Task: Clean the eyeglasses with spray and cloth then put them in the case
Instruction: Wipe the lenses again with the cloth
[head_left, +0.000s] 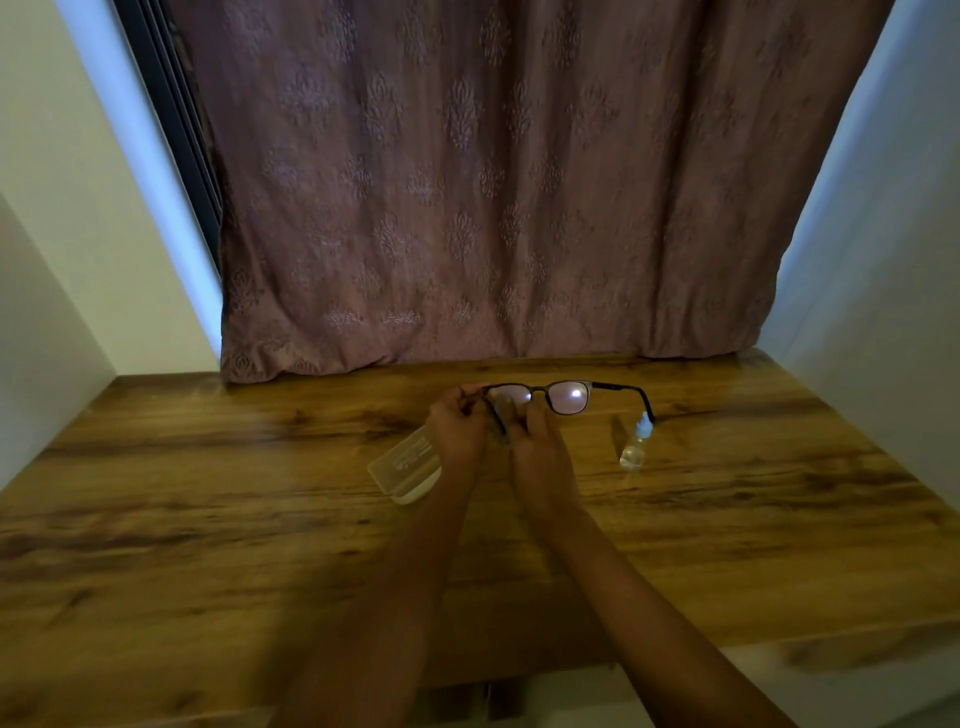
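Eyeglasses (566, 397) held up over the far middle of the wooden tabletop (208, 519), arms unfolded. Left hand (457, 426): grip pinched on the frame's left corner. Right hand (537, 441): grip pressing a small greyish cloth (503, 410) against the left lens. Spray bottle (636, 441) stands just right of the hands. Clear case (402, 465) lies on the tabletop, partly under the left wrist. Patterned curtain (493, 182) behind.

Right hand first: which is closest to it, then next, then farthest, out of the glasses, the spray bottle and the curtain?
From the right hand in the head view:
1. Eyeglasses: right at its fingers, held up above the table.
2. Spray bottle: lying on the table to its right.
3. Curtain: hanging behind the table, farthest away.
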